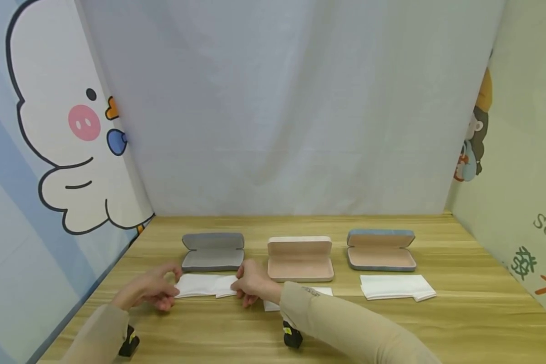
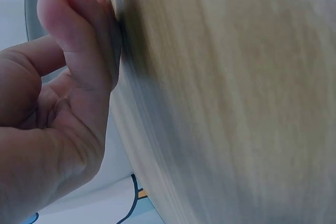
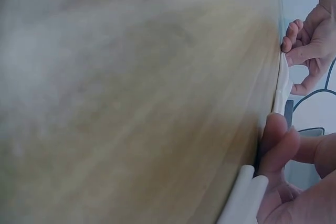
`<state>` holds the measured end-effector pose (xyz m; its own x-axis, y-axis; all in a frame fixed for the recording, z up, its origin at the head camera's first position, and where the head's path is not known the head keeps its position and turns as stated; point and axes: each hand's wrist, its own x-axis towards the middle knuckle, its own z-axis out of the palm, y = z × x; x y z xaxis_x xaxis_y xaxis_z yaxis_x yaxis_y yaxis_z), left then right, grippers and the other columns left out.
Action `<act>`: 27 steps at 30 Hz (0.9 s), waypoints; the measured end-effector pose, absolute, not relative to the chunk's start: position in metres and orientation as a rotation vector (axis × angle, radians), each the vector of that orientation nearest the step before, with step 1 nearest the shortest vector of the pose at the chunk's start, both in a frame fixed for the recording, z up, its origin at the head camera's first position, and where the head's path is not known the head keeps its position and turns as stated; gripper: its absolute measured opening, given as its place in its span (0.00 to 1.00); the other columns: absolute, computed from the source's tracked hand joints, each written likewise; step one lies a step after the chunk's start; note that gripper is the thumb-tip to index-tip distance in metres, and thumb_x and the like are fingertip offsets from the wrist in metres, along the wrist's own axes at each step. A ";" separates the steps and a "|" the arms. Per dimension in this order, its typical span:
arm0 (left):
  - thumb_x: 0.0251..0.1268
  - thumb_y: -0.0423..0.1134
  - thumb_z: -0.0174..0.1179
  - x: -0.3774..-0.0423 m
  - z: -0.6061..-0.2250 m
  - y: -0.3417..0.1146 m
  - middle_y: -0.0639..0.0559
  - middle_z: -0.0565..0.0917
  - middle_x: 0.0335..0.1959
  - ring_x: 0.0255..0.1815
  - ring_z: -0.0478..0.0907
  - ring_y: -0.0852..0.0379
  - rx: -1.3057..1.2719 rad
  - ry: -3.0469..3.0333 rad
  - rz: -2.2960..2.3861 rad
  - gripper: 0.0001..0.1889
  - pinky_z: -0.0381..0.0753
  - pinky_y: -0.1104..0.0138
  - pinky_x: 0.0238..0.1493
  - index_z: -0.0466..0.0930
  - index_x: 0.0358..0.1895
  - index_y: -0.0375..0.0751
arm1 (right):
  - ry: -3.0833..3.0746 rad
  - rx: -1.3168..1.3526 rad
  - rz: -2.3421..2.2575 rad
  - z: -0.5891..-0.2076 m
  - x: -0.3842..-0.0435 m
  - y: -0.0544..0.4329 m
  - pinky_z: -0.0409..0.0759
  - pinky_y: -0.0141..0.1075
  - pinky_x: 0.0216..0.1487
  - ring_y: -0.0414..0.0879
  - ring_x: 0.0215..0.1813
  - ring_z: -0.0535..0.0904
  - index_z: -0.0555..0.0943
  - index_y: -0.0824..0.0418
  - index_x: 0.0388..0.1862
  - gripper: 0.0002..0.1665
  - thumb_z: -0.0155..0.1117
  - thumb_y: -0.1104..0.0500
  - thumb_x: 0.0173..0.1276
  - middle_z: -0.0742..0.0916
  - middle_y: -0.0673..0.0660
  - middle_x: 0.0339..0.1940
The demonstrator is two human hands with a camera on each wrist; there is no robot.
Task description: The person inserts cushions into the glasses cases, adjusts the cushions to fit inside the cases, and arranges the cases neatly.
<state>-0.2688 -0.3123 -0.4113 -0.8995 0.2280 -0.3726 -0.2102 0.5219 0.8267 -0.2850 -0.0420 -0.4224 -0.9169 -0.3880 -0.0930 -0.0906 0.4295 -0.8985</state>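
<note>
on the near left part of the wooden table (image 1: 200, 333), a folded white cloth (image 1: 200, 284) lies flat between a person's two hands, just in front of a gray case (image 1: 213, 242) with its lid raised. the right hand (image 1: 253, 282) pinches the cloth's right end, its fingers curled. the left hand (image 1: 152, 289) is at the left end, thumb and forefinger apart at the edge and the other fingers loosely bent; whether it grips the cloth, i cannot tell. right of the gray case stand a pink-lined case (image 1: 299, 246) and, farther right, a blue case (image 1: 380, 237), their lids also raised. a middle cloth (image 1: 322, 291), partly hidden by the right sleeve (image 1: 341, 318), lies in front of the pink-lined case, and a right cloth (image 1: 397, 286) lies in front of the blue case. a pale curtain (image 1: 277, 101) hangs at the far side.
</note>
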 end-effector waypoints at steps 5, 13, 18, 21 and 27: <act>0.62 0.25 0.56 -0.268 -0.411 -0.310 0.49 0.79 0.16 0.14 0.78 0.62 -0.003 2.334 1.343 0.11 0.80 0.74 0.17 0.65 0.43 0.32 | 2.456 -0.441 -1.437 -0.421 -0.285 -0.044 0.74 0.31 0.06 0.40 0.06 0.71 0.70 0.64 0.25 0.12 0.64 0.73 0.57 0.83 0.64 0.13; 0.63 0.25 0.56 -0.270 -0.408 -0.308 0.50 0.79 0.16 0.14 0.77 0.63 -0.028 2.341 1.314 0.08 0.79 0.75 0.17 0.66 0.41 0.31 | 2.466 -0.471 -1.402 -0.421 -0.288 -0.044 0.76 0.31 0.08 0.39 0.06 0.71 0.73 0.63 0.20 0.11 0.63 0.72 0.56 0.83 0.60 0.12; 0.63 0.25 0.55 -0.274 -0.404 -0.309 0.50 0.79 0.17 0.14 0.77 0.64 0.031 2.326 1.312 0.08 0.79 0.75 0.17 0.66 0.42 0.30 | 2.436 -0.455 -1.422 -0.418 -0.291 -0.044 0.74 0.29 0.07 0.40 0.06 0.71 0.75 0.66 0.19 0.10 0.63 0.72 0.57 0.85 0.65 0.15; 0.63 0.26 0.55 -0.275 -0.400 -0.311 0.51 0.79 0.17 0.14 0.77 0.64 0.059 2.314 1.319 0.10 0.79 0.75 0.17 0.65 0.44 0.28 | 2.389 -0.432 -1.450 -0.416 -0.291 -0.043 0.70 0.27 0.06 0.39 0.05 0.70 0.75 0.66 0.21 0.08 0.61 0.73 0.57 0.85 0.68 0.17; 0.65 0.27 0.54 -0.280 -0.391 -0.314 0.51 0.79 0.19 0.16 0.77 0.64 0.086 2.320 1.335 0.13 0.80 0.75 0.19 0.63 0.48 0.24 | 2.330 -0.416 -1.496 -0.408 -0.297 -0.041 0.68 0.26 0.06 0.38 0.05 0.69 0.72 0.65 0.24 0.09 0.60 0.73 0.60 0.86 0.74 0.23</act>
